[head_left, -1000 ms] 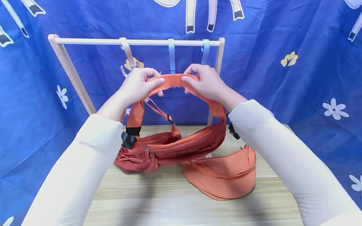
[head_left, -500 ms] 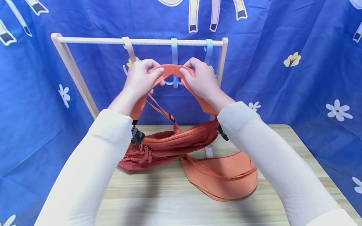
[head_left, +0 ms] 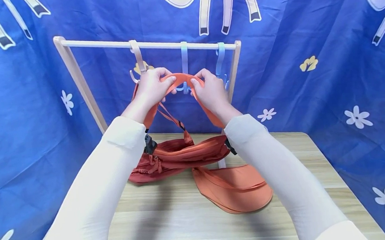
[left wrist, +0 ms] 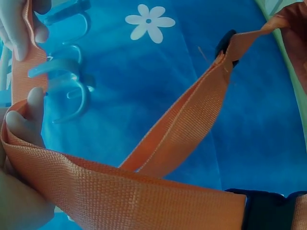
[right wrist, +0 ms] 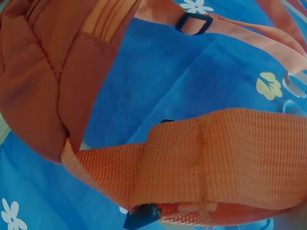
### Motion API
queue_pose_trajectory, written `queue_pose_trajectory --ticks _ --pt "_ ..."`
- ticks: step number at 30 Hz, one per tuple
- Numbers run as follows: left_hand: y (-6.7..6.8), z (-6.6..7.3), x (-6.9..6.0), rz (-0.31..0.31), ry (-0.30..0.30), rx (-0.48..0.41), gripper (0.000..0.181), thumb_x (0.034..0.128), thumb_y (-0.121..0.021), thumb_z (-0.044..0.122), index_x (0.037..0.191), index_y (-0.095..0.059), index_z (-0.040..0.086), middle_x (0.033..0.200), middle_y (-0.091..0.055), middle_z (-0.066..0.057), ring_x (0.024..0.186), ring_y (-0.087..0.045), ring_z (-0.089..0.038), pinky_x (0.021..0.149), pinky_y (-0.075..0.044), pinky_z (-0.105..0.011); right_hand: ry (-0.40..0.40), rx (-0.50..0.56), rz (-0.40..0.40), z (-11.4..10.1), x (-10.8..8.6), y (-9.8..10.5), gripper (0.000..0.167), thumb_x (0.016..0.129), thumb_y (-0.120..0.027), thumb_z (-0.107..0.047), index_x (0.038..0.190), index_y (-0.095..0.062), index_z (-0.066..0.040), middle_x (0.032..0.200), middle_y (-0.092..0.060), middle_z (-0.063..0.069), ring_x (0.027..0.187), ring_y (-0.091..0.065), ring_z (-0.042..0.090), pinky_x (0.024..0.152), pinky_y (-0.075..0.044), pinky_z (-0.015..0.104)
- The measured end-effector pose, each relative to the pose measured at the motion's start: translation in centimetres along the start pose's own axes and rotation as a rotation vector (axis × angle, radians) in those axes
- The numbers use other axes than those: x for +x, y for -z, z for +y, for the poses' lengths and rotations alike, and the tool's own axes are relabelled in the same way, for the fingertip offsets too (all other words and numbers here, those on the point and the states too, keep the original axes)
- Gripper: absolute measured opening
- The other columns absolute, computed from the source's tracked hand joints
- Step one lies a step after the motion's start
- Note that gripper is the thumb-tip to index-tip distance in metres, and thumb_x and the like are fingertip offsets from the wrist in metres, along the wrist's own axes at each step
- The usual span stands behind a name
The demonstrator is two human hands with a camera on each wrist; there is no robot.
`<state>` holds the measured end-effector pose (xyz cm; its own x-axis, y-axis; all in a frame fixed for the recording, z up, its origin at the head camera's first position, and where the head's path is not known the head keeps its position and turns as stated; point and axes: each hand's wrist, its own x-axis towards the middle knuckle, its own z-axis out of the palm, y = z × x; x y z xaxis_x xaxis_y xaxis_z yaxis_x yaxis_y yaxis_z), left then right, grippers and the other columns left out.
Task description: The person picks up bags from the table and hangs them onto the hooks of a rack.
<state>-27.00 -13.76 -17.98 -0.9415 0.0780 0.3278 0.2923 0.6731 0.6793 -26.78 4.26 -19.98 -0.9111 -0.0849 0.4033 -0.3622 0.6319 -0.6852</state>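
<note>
Both hands hold up the wide orange strap (head_left: 182, 78) of a dark red waist bag (head_left: 198, 155) in the head view. My left hand (head_left: 152, 88) pinches the strap's left side, thumb in front. On its right side, my right hand (head_left: 212, 95) pinches it likewise. Between them the strap arches in front of the blue middle hook (head_left: 184, 60). Below hangs the bag, with a black buckle (head_left: 150, 144) at its left end. Seen from the left wrist, the strap (left wrist: 144, 196) is folded round the fingers; from the right wrist, it (right wrist: 240, 158) runs to the bag's end (right wrist: 43, 86).
A wooden rack (head_left: 105, 43) carries a pinkish hook (head_left: 137, 54) and another blue hook (head_left: 220, 59). A thinner orange strap (head_left: 170, 117) with a black slider shows behind the bag. An orange crescent-shaped cloth item (head_left: 239, 197) lies on the wooden table (head_left: 188, 233). Blue cloth surrounds it.
Both hands have lifted the strap slightly, then lowered it a little. The strap's arch has grown narrower, and the bag's right end has shifted left.
</note>
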Motion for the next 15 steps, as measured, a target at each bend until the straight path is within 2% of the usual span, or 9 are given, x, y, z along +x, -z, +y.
queue_pose_trajectory --ticks 7,15 --pt "-0.2 -0.9 0.1 -0.029 -0.003 0.033 0.028 0.0967 -0.055 0.035 0.109 -0.064 0.012 0.083 -0.071 -0.007 0.057 -0.061 -0.029 0.049 -0.048 -0.027 0.001 -0.005 -0.005 0.6 -0.2 -1.1 0.019 0.098 -0.052 -0.035 0.104 -0.056 -0.017 0.080 -0.068 -0.005 0.065 -0.063 0.006 0.062 -0.050 0.027" --pt "-0.6 -1.7 -0.1 -0.042 0.008 0.011 0.029 0.0967 -0.055 0.033 0.112 -0.063 0.011 0.087 -0.071 -0.011 0.065 -0.064 -0.035 0.052 -0.051 -0.027 -0.007 -0.006 0.030 1.0 -0.3 -2.1 0.018 0.098 -0.053 -0.035 0.103 -0.057 -0.018 0.082 -0.068 -0.003 0.066 -0.062 0.008 0.061 -0.049 0.027"
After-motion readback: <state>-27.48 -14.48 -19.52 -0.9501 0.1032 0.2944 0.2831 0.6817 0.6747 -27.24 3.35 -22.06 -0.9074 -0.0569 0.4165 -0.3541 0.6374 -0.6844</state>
